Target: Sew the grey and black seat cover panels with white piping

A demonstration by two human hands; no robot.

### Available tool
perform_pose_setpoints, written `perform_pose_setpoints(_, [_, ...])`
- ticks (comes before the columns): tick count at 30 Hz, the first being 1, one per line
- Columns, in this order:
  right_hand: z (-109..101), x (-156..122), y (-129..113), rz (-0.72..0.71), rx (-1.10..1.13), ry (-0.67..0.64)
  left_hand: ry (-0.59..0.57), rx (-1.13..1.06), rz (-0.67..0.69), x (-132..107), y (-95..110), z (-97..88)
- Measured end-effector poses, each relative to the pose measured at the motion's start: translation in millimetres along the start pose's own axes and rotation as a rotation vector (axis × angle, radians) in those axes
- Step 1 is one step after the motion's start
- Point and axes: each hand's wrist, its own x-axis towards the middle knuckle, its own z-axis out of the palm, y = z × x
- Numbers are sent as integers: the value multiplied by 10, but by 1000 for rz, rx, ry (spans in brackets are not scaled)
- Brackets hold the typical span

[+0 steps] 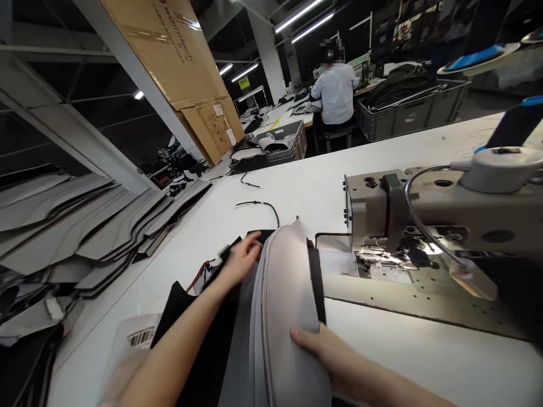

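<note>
A large curved grey fabric panel (288, 299) with a stitched seam along its edge stands up in front of me, with black material (203, 333) lying under and beside it. My right hand (316, 346) grips the panel's lower right edge, fingers beneath and thumb on top. My left hand (242, 259) rests at the panel's far end, its fingers on a black edge. The sewing machine's head (441, 209) stands to the right of the panel, and its lit needle area (401, 254) is a short way from the panel's edge.
Stacks of grey panels (85, 226) lie along the table's left side. A black cord (258, 207) and a barcoded plastic bag (136, 339) sit on the white table (271, 192). A co-worker (335, 93) sits beyond it, near grey crates (407, 113).
</note>
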Motion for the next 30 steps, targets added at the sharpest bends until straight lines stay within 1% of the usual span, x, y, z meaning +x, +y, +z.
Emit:
perform_pose_setpoints(1, [41, 7, 113, -22, -51, -22, -34, 21, 31, 57, 60, -53])
perform_pose_setpoints(2, [69, 2, 213, -59, -120, -38, -99, 70, 88, 97, 123, -60])
perform_pose_setpoints(3, [79, -10, 294, -120, -207, -46, -192, 157, 163, 116, 179, -16])
perform_pose_setpoints(4, [68, -29, 356, -194, -314, -42, -305, 277, 242, 115, 214, 76])
perform_pose_setpoints(5, [36, -48, 402, -268, -440, -30, -433, 428, 314, 98, 220, 205])
perform_pose_setpoints(6, [-15, -66, 436, -349, -588, -21, -534, 585, 358, 74, 193, 353])
perform_pose_setpoints(7, [-82, -80, 464, -459, -761, -19, -595, 709, 382, 49, 137, 501])
perform_pose_setpoints(8, [-159, -88, 490, -623, -944, -16, -612, 790, 395, 33, 58, 634])
perform_pose_setpoints(9, [-238, -91, 515, -828, -1133, -8, -599, 831, 401, 28, -32, 740])
perform_pose_setpoints(11, [-377, -83, 563, -1245, -1490, 27, -515, 840, 387, 47, -197, 865])
perform_pose_setpoints(12, [-424, -75, 583, -1402, -1628, 77, -459, 831, 372, 56, -254, 896])
perform_pose_setpoints(13, [-454, -63, 598, -1485, -1736, 145, -402, 823, 355, 51, -285, 918])
perform_pose_setpoints(14, [-467, -47, 610, -1498, -1810, 212, -346, 817, 345, 25, -290, 938])
perform_pose_setpoints(15, [-466, -27, 619, -1476, -1844, 273, -300, 812, 343, -27, -273, 962])
perform_pose_setpoints(16, [-457, -6, 626, -1462, -1836, 332, -276, 810, 350, -103, -240, 991])
perform_pose_setpoints(18, [-437, 26, 641, -1469, -1771, 427, -283, 801, 392, -290, -152, 1051])
perform_pose_setpoints(20, [-441, 17, 649, -1508, -1720, 468, -322, 783, 474, -438, -71, 1095])
perform_pose_setpoints(21, [-455, -11, 646, -1523, -1719, 472, -342, 767, 525, -471, -38, 1109])
perform_pose_setpoints(23, [-504, -103, 627, -1523, -1743, 472, -376, 722, 616, -450, 25, 1137])
perform_pose_setpoints(25, [-566, -213, 610, -1501, -1758, 492, -409, 678, 662, -364, 104, 1194])
perform_pose_setpoints(26, [-598, -257, 615, -1492, -1752, 518, -418, 666, 662, -324, 154, 1237])
perform_pose_setpoints(28, [-659, -299, 672, -1475, -1727, 586, -415, 675, 618, -290, 266, 1344])
perform_pose_setpoints(30, [-714, -279, 791, -1503, -1661, 686, -417, 707, 558, -328, 378, 1450])
